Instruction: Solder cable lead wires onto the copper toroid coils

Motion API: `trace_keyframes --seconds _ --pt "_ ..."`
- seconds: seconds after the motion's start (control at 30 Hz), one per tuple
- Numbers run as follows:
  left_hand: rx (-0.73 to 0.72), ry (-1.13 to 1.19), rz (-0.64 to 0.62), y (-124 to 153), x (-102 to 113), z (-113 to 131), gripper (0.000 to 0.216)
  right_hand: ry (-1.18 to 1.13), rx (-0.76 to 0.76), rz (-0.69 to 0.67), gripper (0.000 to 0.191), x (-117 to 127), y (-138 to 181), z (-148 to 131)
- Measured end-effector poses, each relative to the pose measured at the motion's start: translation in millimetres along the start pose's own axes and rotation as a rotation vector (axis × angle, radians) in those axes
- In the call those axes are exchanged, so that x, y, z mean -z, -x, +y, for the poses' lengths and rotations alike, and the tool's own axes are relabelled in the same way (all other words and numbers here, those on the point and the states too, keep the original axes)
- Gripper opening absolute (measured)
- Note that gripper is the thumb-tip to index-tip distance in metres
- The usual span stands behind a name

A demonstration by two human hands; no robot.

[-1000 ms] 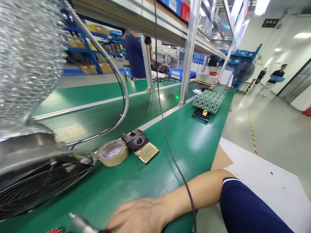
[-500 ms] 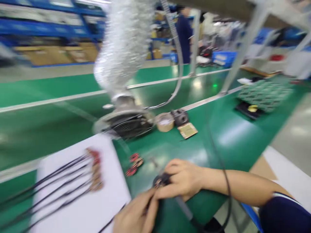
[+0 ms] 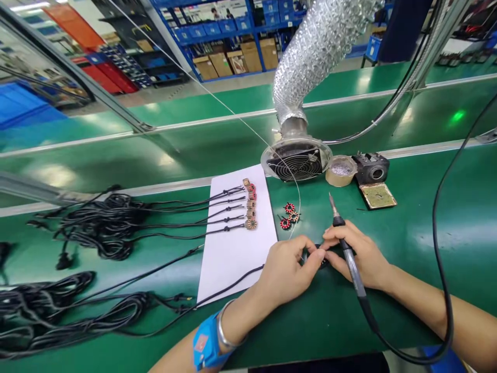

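Note:
My right hand is closed around a soldering iron, its bare tip pointing up and away from the work. Its thumb and fingertips also meet a small dark ring-shaped coil, mostly hidden by fingers. My left hand pinches at the same spot, and a black cord runs into it from the left. A thin pale wire comes down from above and ends near the left knuckles. Just beyond lie several loose red and copper wound coils.
White paper carries a row of coils beside cord ends. Bundled black cords fill the left. Behind stand a fume extractor, a tape roll and an iron stand with a sponge tray.
The view has swung left and steadied, bringing the cord bundles and my left wristband into sight. The soldering iron's tip now shows pointing upward; both hands stay together at the coil.

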State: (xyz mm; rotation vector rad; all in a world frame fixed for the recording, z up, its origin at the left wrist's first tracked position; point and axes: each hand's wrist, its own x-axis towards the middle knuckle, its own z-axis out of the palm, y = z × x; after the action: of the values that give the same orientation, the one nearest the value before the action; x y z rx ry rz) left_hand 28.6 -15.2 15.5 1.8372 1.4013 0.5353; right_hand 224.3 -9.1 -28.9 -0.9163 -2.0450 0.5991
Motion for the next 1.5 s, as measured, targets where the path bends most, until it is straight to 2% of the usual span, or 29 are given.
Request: trace_keyframes --seconds 0.17,0.43,0.53,0.7,0.87,1.07,1.2,1.33,1.5 --pt "0.132 -0.024 -0.086 -14.3 -1.0 6.9 0.034 0.069 0.043 0.02 0.031 -2.1 -3.0 -4.1" --pt "0.124 0.08 -0.193 -10.9 0.6 4.1 0.022 0.003 0.066 0.001 0.035 1.5 -5.2 -3.8" --pt "0.065 0.043 -0.154 -8.4 1.4 4.2 0.02 -0.005 0.083 -0.003 0.037 2.6 -5.7 -3.2" --pt "0.063 0.018 -0.086 -3.6 7.9 -3.3 0.02 0.022 0.088 -0.017 0.039 4.3 -3.2 -3.4" --pt "-0.004 -0.009 -0.024 5.4 12.6 -8.3 0.016 0.041 0.115 0.001 0.04 4.1 -1.6 -4.9" --pt "-0.231 -0.223 0.09 13.2 4.0 -10.4 0.008 0.066 0.163 0.006 0.031 2.6 -8.4 -7.3" --pt "-0.342 -0.402 0.123 11.4 2.5 -17.0 0.018 0.273 0.3 -0.092 0.026 7.4 -18.9 -12.4" --pt "-0.342 -0.456 0.124 10.3 4.1 -20.0 0.017 0.43 0.423 -0.17 0.034 13.7 -26.2 -16.2" --pt "-0.32 -0.361 0.132 13.5 2.9 -19.3 0.015 0.313 0.311 -0.123 0.032 16.8 -15.6 -12.6"
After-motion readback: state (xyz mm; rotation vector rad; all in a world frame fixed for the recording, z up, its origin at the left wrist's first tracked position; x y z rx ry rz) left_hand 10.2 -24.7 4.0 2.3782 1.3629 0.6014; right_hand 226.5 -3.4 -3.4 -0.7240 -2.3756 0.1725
